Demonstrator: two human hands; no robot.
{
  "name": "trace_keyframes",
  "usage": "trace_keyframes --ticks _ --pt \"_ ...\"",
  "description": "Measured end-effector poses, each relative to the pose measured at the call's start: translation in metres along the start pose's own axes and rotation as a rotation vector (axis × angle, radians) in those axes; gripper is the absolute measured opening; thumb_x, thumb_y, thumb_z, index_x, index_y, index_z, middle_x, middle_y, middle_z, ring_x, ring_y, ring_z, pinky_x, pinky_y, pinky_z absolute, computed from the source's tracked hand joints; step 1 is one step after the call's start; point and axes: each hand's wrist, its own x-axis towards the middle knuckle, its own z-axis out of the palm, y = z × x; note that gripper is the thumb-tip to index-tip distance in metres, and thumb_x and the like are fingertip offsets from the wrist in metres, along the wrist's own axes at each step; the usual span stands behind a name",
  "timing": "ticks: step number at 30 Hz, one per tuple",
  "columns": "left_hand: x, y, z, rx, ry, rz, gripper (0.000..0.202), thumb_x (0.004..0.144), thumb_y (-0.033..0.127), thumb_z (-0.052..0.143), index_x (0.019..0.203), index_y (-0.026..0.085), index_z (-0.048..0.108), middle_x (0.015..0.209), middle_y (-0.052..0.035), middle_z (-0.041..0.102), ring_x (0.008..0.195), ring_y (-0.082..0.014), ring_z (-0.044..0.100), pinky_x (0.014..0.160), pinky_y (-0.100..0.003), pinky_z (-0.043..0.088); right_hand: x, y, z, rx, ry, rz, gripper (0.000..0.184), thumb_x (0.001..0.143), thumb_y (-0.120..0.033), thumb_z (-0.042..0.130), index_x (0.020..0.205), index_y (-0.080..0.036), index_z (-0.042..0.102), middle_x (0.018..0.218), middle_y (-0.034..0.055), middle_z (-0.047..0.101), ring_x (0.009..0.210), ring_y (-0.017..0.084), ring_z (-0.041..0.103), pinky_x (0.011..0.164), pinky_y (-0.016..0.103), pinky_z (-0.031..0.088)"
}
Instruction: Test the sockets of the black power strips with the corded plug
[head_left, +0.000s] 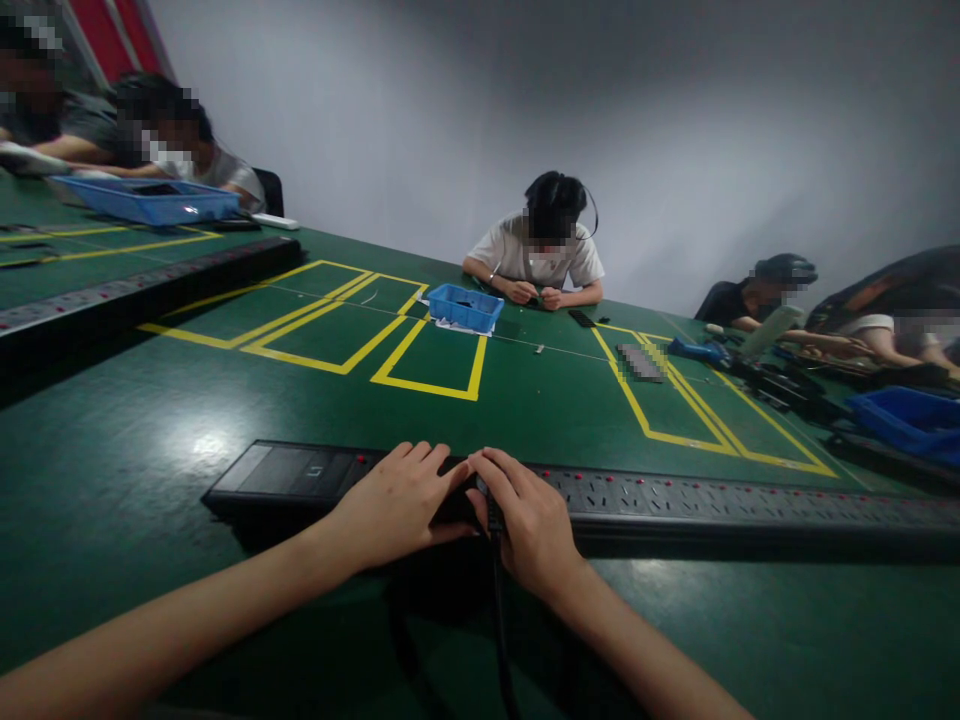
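A long black power strip (675, 505) with rows of sockets and small red lights lies across the green table before me. My left hand (401, 500) wraps over the strip near its left end, fingers on the far side and thumb toward the right hand. Closed around a black plug (493, 515) is my right hand (529, 510), held right at the strip's top. From the plug a black cord (501, 610) hangs down toward me. My fingers hide the plug's prongs, so I cannot tell whether they are in a socket.
A blue bin (465, 308) stands beyond the strip, before a seated person (536, 245). Yellow tape (427, 388) marks boxes on the table (300, 410). Another power strip (150, 285) runs at left. At right lie a grey pixelated piece (640, 363) and a blue tray (907, 420).
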Motion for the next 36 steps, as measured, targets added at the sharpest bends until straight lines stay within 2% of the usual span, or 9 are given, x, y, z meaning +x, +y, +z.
trace_keyframes --ticks 4,9,11,16,29,36 --pt "-0.0002 0.0000 0.0000 -0.006 0.008 0.002 0.049 0.081 0.053 0.042 0.117 0.019 0.045 0.092 -0.0087 0.053 0.088 -0.0242 0.050 0.077 -0.036 0.036 -0.0020 -0.0016 0.0017 -0.039 0.022 0.024 0.036 0.086 -0.023 0.043 0.121 -0.019 0.048 0.123 0.0092 0.052 0.113 0.017 0.048 0.095 0.033 0.039" --pt "-0.0001 -0.0002 0.0009 0.002 -0.003 0.007 0.054 0.081 0.053 0.041 0.124 0.020 0.039 0.093 -0.0086 0.054 0.089 -0.0247 0.050 0.077 -0.037 0.036 -0.0042 -0.0035 0.0021 -0.099 -0.028 0.078 0.040 0.086 -0.021 0.043 0.126 -0.025 0.042 0.126 0.0066 0.050 0.123 0.020 0.037 0.102 0.044 0.026" --pt "-0.0002 -0.0004 0.0011 0.002 -0.011 0.008 0.055 0.081 0.054 0.041 0.124 0.020 0.038 0.094 -0.0087 0.054 0.088 -0.0248 0.050 0.076 -0.037 0.036 -0.0044 -0.0037 0.0018 -0.110 -0.042 0.090 0.040 0.086 -0.022 0.043 0.126 -0.026 0.043 0.125 0.0057 0.051 0.124 0.021 0.034 0.102 0.045 0.024" --pt "-0.0008 -0.0006 0.0013 -0.003 0.004 0.011 0.054 0.082 0.054 0.040 0.125 0.020 0.039 0.093 -0.0088 0.053 0.087 -0.0244 0.050 0.075 -0.036 0.036 -0.0048 -0.0026 0.0022 -0.086 -0.047 0.084 0.037 0.088 -0.027 0.041 0.125 -0.023 0.044 0.126 0.0085 0.050 0.118 0.019 0.043 0.098 0.038 0.032" --pt "-0.0002 -0.0004 0.0019 0.011 -0.034 0.001 0.060 0.081 0.055 0.039 0.129 0.020 0.033 0.095 -0.0088 0.053 0.088 -0.0248 0.050 0.076 -0.037 0.037 -0.0050 0.0004 0.0040 -0.108 -0.016 0.052 0.036 0.088 -0.027 0.042 0.123 -0.023 0.045 0.123 0.0087 0.052 0.115 0.020 0.046 0.096 0.038 0.036" --pt "-0.0005 -0.0007 0.0011 0.002 -0.029 -0.001 0.060 0.082 0.055 0.039 0.130 0.021 0.032 0.097 -0.0090 0.053 0.089 -0.0245 0.049 0.077 -0.036 0.036 -0.0008 0.0001 -0.0017 -0.116 -0.052 0.024 0.034 0.088 -0.029 0.040 0.121 -0.022 0.047 0.118 0.0101 0.055 0.110 0.020 0.049 0.092 0.037 0.039"
